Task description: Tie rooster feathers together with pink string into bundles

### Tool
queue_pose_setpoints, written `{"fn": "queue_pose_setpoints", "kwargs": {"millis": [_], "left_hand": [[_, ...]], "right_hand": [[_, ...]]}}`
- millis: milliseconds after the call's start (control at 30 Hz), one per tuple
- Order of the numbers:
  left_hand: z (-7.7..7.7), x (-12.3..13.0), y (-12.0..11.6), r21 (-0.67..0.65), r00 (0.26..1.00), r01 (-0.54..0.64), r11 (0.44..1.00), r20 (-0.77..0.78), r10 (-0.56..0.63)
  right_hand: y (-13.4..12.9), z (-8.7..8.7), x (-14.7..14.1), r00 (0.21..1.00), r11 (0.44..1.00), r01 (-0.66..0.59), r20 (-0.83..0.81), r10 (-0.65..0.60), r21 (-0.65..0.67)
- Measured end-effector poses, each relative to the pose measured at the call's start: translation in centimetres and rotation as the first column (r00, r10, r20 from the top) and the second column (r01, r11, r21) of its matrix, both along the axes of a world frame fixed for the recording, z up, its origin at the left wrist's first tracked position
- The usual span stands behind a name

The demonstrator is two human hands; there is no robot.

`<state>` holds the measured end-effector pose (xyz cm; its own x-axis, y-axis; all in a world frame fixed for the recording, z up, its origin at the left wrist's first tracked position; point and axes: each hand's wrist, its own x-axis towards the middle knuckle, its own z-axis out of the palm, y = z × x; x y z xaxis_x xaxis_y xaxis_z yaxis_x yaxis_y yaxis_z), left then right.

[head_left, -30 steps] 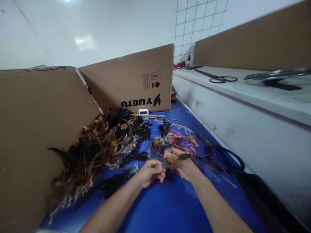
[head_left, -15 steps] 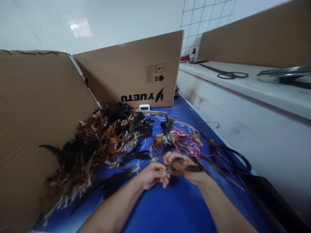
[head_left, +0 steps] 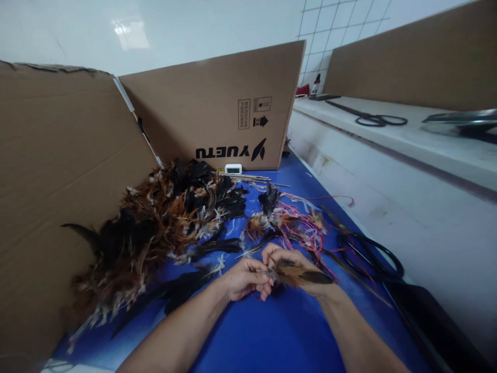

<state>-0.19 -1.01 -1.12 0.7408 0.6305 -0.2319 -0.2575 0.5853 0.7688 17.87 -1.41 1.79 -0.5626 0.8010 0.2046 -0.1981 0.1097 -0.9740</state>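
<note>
My left hand (head_left: 248,280) pinches the quill end of a small bunch of brown and black feathers (head_left: 298,273). The feather tips point right and lie across my right hand (head_left: 285,255). The right fingers are curled and closed beside the quill ends, almost touching the left fingertips; what they grip is hidden. A bit of thin thread shows below my left fingers. Just beyond the hands is a tangle of pink strings (head_left: 303,228), with a small clump of feathers (head_left: 261,224) at its left.
A large feather heap (head_left: 166,217) covers the left of the blue table (head_left: 264,336), against cardboard panels (head_left: 217,103). A small white digital display (head_left: 233,169) and thin sticks (head_left: 248,177) lie at the back. Black-handled scissors (head_left: 388,254) are at right; another pair (head_left: 378,120) rests on the ledge.
The feather bunch has turned slightly, its tips now lower and further right over my right wrist. Both hands stay close together. The view has shifted a little.
</note>
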Motion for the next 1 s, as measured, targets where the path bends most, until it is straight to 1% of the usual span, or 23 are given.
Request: {"fn": "queue_pose_setpoints", "kwargs": {"millis": [133, 300, 600, 800, 900, 1000], "left_hand": [[-0.01, 0.04, -0.05, 0.012, 1.0, -0.005, 1.0, 0.018, 0.005], [0.12, 0.14, -0.06, 0.022, 1.0, -0.028, 0.999, 0.007, 0.027], [0.72, 0.28, -0.14, 0.029, 0.993, -0.115, 0.993, -0.036, 0.116], [0.78, 0.24, -0.14, 0.036, 0.995, -0.092, 0.995, -0.046, 0.094], [0.69, 0.16, -0.11, 0.031, 0.996, -0.079, 0.996, -0.04, 0.08], [0.42, 0.08, -0.05, 0.033, 0.999, -0.049, 0.998, -0.013, 0.05]], "right_hand": [[-0.1, 0.52, -0.24, 0.999, 1.0, 0.019, 0.027, -0.02, 0.018], [-0.01, 0.43, -0.11, 0.998, 0.998, 0.012, 0.053, -0.016, 0.07], [0.15, 0.98, 0.39, 0.991, 0.984, 0.059, 0.105, -0.078, 0.171], [0.17, 0.61, 0.46, 0.991, 0.989, 0.044, 0.115, -0.061, 0.142], [0.09, 0.81, 0.4, 0.991, 0.988, 0.041, 0.122, -0.06, 0.149], [0.0, 1.08, 0.3, 0.99, 0.991, 0.039, 0.128, -0.055, 0.128]]}}
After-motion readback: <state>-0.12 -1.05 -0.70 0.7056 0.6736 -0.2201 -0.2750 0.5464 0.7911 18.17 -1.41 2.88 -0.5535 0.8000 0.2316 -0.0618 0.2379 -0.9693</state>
